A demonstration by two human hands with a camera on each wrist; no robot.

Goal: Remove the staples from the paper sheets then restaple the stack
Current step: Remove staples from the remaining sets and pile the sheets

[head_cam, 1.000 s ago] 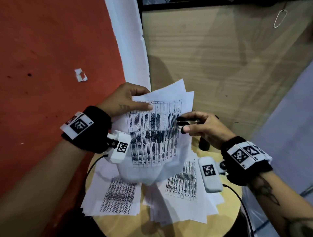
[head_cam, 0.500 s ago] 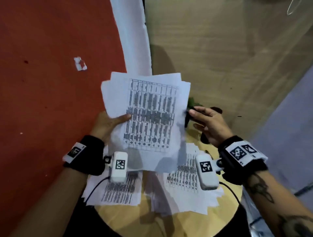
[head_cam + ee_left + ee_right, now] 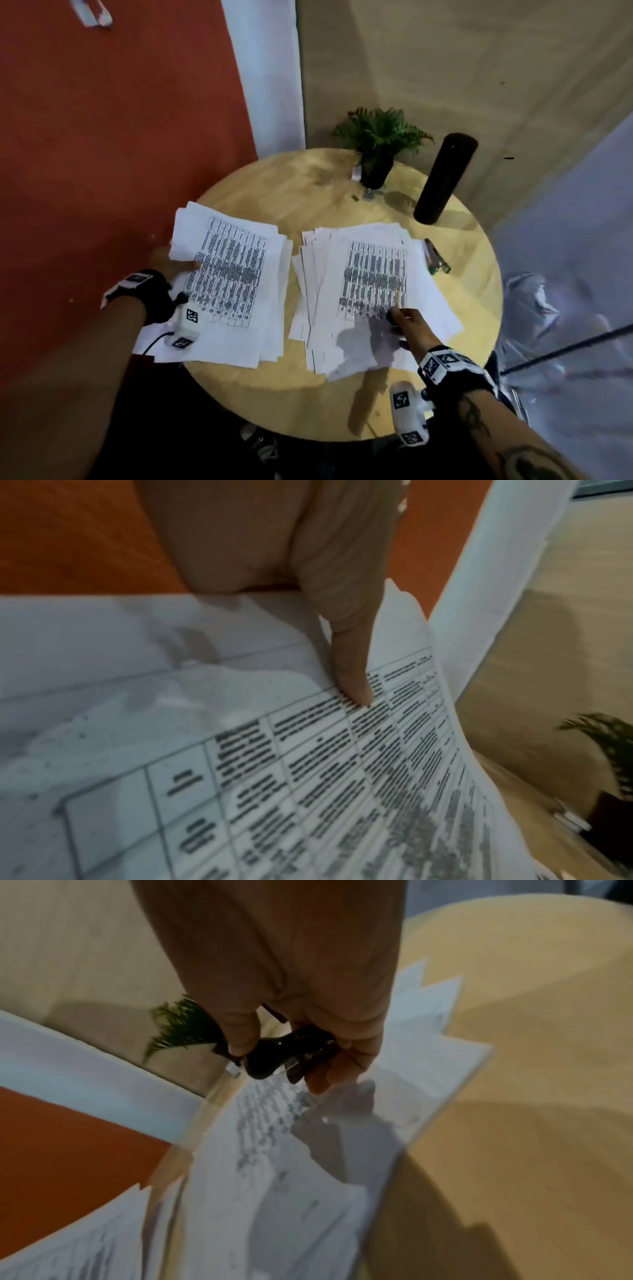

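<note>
Two piles of printed sheets lie on the round wooden table (image 3: 308, 394). My left hand (image 3: 174, 260) pinches a set of sheets (image 3: 342, 750) at the left edge of the left pile (image 3: 236, 274), thumb (image 3: 352, 685) on top and the other fingers hidden underneath. My right hand (image 3: 402, 318) grips a black staple remover (image 3: 270, 1056) just above the near part of the right pile (image 3: 373, 274). Whether the remover touches the paper is unclear. No staple is visible.
A small metal and green tool (image 3: 436, 258), perhaps the stapler, lies on the table just right of the right pile. A potted plant (image 3: 376, 147) and a tall black cylinder (image 3: 445, 178) stand at the table's far edge. Red floor lies to the left.
The sheets I held up in front of me have come down onto the left pile. My right hand has dropped with the staple remover over the right pile.
</note>
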